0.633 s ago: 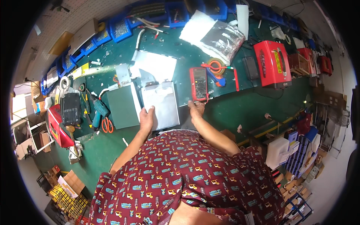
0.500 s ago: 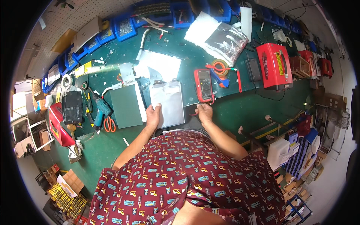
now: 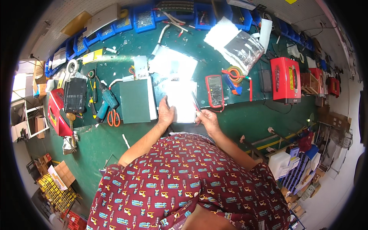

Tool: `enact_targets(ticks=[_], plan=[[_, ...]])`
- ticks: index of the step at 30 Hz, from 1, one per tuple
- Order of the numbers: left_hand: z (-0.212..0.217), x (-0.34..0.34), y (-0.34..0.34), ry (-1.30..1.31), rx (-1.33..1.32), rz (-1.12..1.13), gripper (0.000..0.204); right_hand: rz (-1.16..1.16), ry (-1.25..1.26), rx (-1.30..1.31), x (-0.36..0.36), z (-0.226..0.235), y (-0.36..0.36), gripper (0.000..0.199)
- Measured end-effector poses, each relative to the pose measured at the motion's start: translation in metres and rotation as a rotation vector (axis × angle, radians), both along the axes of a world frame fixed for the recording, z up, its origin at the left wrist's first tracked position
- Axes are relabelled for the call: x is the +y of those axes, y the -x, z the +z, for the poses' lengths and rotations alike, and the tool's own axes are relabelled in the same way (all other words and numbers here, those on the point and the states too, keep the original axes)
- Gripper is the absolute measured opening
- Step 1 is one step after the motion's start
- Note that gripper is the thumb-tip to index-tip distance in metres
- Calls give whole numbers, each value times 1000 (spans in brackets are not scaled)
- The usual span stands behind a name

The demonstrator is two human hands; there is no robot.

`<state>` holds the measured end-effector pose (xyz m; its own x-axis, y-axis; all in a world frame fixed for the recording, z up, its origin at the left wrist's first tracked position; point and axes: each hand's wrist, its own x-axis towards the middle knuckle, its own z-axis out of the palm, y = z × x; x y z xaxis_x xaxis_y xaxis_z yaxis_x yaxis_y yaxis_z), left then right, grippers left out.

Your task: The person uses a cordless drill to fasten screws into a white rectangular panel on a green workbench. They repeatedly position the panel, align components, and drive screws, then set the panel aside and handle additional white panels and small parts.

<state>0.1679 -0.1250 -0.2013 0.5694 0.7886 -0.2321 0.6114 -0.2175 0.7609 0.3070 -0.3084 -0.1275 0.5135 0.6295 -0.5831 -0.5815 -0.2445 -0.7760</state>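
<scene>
A shiny silver flat pouch (image 3: 181,100) lies on the green bench in front of me, glaring in the light. My left hand (image 3: 165,113) rests flat on its left edge. My right hand (image 3: 207,119) is at its lower right corner and grips thin red and black probes (image 3: 196,104) that angle up over the pouch. Their leads run toward a red multimeter (image 3: 214,90) just to the right. A dark green flat panel (image 3: 136,100) lies to the left of the pouch.
A blue cordless drill (image 3: 105,100) and orange-handled scissors (image 3: 113,118) lie left of the panel. A red box (image 3: 284,79) stands at the right, a clear bag (image 3: 241,49) behind the meter. Blue bins (image 3: 145,20) line the back.
My right hand has picked up the probes and now holds them over the pouch's right side. My left hand stays on the pouch's left edge. The view has shifted slightly.
</scene>
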Motion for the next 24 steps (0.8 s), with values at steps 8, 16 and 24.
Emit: enact_targets(ticks=[8, 16, 24], plan=[[63, -2, -47, 931, -314, 293, 33, 117, -16, 52, 39, 1, 14, 19], [49, 15, -64, 685, -252, 404, 30, -153, 241, -284, 53, -12, -2, 29], [20, 23, -62, 588, -222, 316, 28, -133, 283, -530, 50, -57, -22, 33]])
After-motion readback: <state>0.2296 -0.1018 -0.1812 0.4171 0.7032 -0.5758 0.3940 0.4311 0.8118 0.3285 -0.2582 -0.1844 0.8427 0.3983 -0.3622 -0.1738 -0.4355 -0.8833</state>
